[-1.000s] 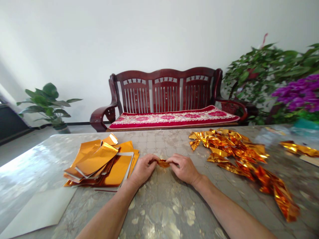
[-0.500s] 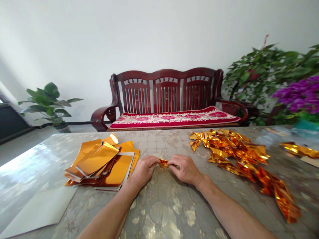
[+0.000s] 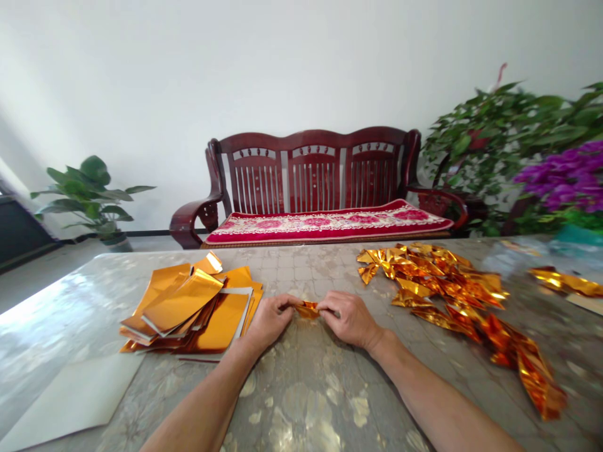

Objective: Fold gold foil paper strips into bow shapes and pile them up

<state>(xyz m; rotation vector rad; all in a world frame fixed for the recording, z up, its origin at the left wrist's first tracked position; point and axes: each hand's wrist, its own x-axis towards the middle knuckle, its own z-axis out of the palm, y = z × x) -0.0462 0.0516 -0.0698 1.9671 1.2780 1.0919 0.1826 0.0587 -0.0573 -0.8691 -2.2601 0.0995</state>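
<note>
Both hands meet at the middle of the table over a small folded piece of gold foil paper (image 3: pixel 308 309). My left hand (image 3: pixel 269 320) pinches its left end with closed fingers. My right hand (image 3: pixel 347 318) pinches its right end, fingers curled. The piece sits just above the tabletop between the thumbs. A loose stack of flat gold foil sheets (image 3: pixel 191 309) lies just left of my left hand. A heap of folded gold foil pieces (image 3: pixel 447 285) spreads to the right of my right hand.
The table (image 3: pixel 301 402) has a glossy patterned top. A white sheet (image 3: pixel 70 398) lies at the front left. More gold foil (image 3: pixel 565 282) lies at the far right. Behind stand a red wooden bench (image 3: pixel 315 188), a potted plant (image 3: pixel 89 198) and flowering plants (image 3: pixel 541 157).
The hands stay in place, only working the small foil piece slightly between the fingers. Nothing else has moved.
</note>
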